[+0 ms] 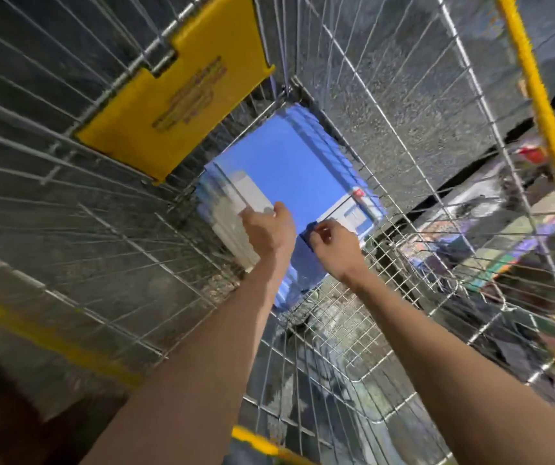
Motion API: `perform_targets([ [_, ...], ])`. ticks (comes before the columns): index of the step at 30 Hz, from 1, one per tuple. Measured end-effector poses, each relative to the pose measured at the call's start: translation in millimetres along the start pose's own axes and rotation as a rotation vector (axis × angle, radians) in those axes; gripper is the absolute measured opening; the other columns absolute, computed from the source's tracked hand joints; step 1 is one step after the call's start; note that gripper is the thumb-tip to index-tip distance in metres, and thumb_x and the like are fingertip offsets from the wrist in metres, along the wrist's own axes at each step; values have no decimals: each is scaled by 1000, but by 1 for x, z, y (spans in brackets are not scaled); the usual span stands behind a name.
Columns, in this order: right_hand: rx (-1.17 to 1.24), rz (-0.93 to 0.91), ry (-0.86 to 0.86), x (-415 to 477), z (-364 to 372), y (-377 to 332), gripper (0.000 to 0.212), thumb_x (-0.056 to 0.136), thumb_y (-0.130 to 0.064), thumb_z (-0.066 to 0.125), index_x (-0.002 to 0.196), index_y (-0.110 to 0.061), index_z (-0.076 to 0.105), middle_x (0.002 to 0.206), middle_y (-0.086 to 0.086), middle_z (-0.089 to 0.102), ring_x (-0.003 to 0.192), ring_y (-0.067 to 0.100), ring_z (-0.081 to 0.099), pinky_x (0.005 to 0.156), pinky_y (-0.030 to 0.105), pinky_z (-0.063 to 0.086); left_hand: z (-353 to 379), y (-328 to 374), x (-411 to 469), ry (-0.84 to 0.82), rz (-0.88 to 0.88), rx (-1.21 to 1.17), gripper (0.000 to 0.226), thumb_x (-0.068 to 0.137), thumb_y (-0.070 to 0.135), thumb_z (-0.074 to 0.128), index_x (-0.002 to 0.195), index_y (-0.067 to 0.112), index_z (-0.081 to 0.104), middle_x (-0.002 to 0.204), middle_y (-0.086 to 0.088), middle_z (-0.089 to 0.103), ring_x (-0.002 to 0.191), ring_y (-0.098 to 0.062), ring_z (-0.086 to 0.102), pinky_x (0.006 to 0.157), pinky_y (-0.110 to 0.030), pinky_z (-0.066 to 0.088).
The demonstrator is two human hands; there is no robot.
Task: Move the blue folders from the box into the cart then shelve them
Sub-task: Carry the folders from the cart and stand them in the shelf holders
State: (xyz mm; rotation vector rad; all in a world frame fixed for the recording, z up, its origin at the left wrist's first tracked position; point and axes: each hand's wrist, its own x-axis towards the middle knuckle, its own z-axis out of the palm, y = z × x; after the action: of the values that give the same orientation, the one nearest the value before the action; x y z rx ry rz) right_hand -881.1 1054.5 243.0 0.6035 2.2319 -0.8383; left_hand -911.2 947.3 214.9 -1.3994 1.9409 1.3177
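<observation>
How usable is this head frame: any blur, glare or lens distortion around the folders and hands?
Head view: wide-angle distortion bows the cart wires; a pale washed-out patch lies on the blue folders by the left hand; the right hand is fairly sharp; background beyond the cart is smeared.

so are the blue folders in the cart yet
In. The blue folders lie stacked on the wire floor of the cart, left hand and right hand gripping their near edge.
</observation>
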Motion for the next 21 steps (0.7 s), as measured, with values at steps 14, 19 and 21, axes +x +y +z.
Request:
perform_targets([
  [14, -157, -286, 4, 14, -16, -1, 85, 70, -62, 75, 134, -11, 53, 122, 9, 59, 113, 29, 54, 96, 39, 46, 3, 23, 1, -30, -46, -443, 27, 97, 30, 51, 92, 7, 64, 88, -14, 67, 85, -34, 61, 76, -39, 50],
  [19, -191, -371, 123, 12, -33, -4, 54, 87, -35, 73, 129, -8, 54, 108, 12, 60, 99, 32, 57, 81, 39, 48, -2, 37, -7, -157, 34, -486, 27, 102, 16, 41, 98, 7, 66, 86, -4, 64, 82, -23, 62, 66, -23, 49],
  [21, -200, -394, 95, 13, -42, -4, 47, 91, -35, 69, 127, -8, 55, 96, 9, 61, 88, 29, 58, 77, 41, 49, 0, 31, -1, -75, 114, -309, 26, 103, 18, 45, 117, 9, 64, 114, -8, 63, 106, -29, 61, 89, -37, 51],
])
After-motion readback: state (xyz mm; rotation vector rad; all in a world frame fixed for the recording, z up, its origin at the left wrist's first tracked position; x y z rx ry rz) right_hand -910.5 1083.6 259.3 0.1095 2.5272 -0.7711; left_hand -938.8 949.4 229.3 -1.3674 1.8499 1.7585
